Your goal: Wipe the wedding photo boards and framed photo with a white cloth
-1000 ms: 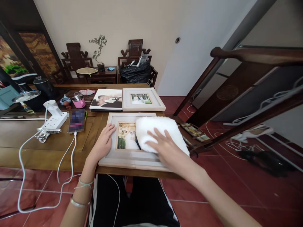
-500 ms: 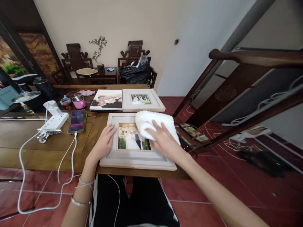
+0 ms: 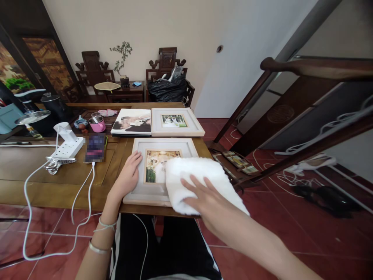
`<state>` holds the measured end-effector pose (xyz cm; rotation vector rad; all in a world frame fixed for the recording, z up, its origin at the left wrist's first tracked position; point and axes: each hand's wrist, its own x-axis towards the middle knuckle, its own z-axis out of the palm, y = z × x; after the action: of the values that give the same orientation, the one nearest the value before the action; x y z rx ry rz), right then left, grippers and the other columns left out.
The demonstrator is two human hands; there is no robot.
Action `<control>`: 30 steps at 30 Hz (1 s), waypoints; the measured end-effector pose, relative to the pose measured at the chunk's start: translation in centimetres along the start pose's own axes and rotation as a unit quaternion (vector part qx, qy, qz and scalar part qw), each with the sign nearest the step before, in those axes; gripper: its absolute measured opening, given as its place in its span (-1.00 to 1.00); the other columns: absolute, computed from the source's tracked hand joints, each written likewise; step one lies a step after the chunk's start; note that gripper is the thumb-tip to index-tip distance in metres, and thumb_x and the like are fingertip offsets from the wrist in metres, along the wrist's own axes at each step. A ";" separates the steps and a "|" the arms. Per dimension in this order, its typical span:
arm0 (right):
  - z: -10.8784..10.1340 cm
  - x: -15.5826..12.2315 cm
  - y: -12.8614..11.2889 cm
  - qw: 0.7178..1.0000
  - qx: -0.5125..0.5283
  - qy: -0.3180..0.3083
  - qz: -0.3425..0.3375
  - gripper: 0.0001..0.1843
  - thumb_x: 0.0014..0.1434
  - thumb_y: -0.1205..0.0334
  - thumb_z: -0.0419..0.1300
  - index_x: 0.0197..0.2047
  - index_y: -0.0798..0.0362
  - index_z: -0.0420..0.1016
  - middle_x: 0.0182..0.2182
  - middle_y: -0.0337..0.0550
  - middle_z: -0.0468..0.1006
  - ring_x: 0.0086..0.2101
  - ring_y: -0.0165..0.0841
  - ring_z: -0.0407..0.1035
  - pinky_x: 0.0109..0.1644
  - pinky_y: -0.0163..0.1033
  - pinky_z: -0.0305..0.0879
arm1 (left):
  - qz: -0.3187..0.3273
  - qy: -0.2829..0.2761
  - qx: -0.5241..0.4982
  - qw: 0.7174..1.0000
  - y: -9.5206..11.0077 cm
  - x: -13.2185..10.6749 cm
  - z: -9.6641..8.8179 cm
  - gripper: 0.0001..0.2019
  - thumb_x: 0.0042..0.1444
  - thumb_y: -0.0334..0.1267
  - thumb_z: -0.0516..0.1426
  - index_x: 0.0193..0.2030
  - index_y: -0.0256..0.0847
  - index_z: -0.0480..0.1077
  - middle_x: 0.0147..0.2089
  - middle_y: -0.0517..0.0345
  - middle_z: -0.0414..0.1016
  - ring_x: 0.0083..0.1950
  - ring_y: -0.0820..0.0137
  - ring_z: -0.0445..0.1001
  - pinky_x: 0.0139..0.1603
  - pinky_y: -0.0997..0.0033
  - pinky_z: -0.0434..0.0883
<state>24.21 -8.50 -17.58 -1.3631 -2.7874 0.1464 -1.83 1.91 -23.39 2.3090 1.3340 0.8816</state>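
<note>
A light wooden picture frame with a wedding photo lies flat before me near the table's front edge. My left hand grips its left side, fingers close together over the border. With fingers spread, my right hand holds a fluffy white cloth against the frame's right half. The cloth hides the right part of the photo and the frame's front right corner, and its right end hangs past the frame.
Behind lie another framed photo and a flat photo panel. Leftward on the wooden table are a phone, a power strip and a pink cup. A wooden chair stands at the right.
My right hand has swept the white cloth from the frame's upper right toward me, down to its front right corner. The left hand stays on the frame's left side.
</note>
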 end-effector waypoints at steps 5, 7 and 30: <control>-0.3 -1.2 -1.8 1.000 0.022 -0.007 0.008 -0.35 -0.19 0.67 0.00 -0.05 -0.01 0.43 0.23 0.04 0.13 0.22 0.09 -0.13 0.20 0.29 -0.09 | 0.006 0.011 0.008 1.000 -0.2 0.1 0.3 -0.53 0.12 -0.49 -0.15 0.17 -0.36 0.24 0.25 -0.10 0.20 0.34 0.28 0.02 0.33 0.05 0.03; -0.1 0.4 -2.5 1.000 0.023 -0.009 0.007 -0.37 -0.13 0.65 0.01 -0.01 -0.01 0.41 0.23 0.06 0.13 0.23 0.10 -0.16 0.21 0.31 -0.15 | 0.008 0.015 0.007 1.000 -0.1 0.1 0.3 -0.54 0.12 -0.48 -0.15 0.16 -0.34 0.24 0.24 -0.08 0.22 0.34 0.28 0.03 0.32 0.04 0.03; 1.1 0.2 -2.3 0.998 0.017 0.050 0.020 -0.49 -0.16 0.64 0.00 -0.20 0.05 0.51 0.19 0.06 0.21 0.22 0.07 -0.11 0.22 0.30 -0.17 | 0.012 0.004 0.011 1.000 -0.2 0.2 0.1 -0.55 0.13 -0.48 -0.15 0.14 -0.35 0.27 0.25 -0.08 0.22 0.34 0.28 0.02 0.32 0.05 0.03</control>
<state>22.23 -9.79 -18.47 -1.3780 -2.6667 0.1219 -1.83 2.14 -23.51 2.3446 1.3280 0.8895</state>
